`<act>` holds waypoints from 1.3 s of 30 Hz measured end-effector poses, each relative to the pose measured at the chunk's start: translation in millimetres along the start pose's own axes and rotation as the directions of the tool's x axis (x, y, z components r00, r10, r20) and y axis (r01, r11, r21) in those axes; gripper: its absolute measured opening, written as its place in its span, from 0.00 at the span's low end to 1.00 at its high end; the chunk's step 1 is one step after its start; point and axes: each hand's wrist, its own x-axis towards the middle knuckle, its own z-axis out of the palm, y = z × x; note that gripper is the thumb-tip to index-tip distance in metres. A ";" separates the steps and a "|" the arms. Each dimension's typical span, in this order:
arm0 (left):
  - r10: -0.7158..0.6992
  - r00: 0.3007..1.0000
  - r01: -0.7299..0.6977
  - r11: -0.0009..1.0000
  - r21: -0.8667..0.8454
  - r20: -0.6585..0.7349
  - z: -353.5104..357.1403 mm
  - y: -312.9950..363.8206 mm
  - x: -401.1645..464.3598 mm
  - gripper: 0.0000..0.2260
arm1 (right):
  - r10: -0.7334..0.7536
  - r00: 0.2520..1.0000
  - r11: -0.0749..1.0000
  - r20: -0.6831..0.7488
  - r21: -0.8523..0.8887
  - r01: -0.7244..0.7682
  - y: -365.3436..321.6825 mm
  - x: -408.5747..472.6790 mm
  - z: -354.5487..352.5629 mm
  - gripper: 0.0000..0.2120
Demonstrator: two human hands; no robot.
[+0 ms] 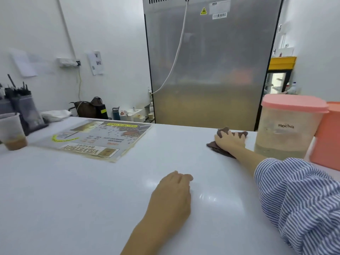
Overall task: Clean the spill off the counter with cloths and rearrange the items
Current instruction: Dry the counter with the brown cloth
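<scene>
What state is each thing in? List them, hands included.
Right hand: flat on brown cloth.
Brown cloth: crumpled, on counter.
Left hand: resting on counter, holding nothing.
Mocha container: upright, pink lid on.
Plastic cup: upright, lidless, nearly empty.
Menu sheet: lying flat.

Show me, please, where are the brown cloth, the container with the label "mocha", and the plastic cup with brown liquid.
brown cloth (221,151): head view, on the near edge below the wrist.
mocha container (287,133): head view, on its clear wall beside the label.
plastic cup (11,128): head view, on its clear wall above the liquid.
</scene>
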 end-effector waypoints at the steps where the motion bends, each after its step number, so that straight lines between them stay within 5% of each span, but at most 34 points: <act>1: 0.013 1.000 -0.013 1.000 0.004 -0.014 -0.5 0.1 -1.9 0.15 | -0.043 0.999 0.999 0.006 -0.029 0.044 -1.0 -5.4 0.6 0.24; 4: 0.036 0.987 -0.044 0.998 -0.047 -0.158 -6.6 1.8 -4.6 0.15 | -0.158 0.987 0.986 -0.007 -0.051 0.158 -2.1 -33.0 0.0 0.21; 15: 0.105 0.987 -0.130 0.969 -0.208 -0.124 -10.0 17.9 -2.4 0.16 | -0.306 0.952 0.952 0.023 0.019 0.306 -2.3 -215.1 -21.3 0.23; 27: 0.338 0.940 -0.326 0.834 -0.446 -0.056 -35.3 78.6 -31.9 0.15 | 0.024 0.999 0.999 -0.021 -0.025 -0.025 105.4 -328.9 -59.7 0.22; 39: 0.508 0.861 -0.452 0.765 -0.458 -0.001 -61.2 123.2 -27.7 0.16 | 0.266 0.964 0.961 -0.022 -0.068 -0.267 220.3 -405.9 -115.1 0.21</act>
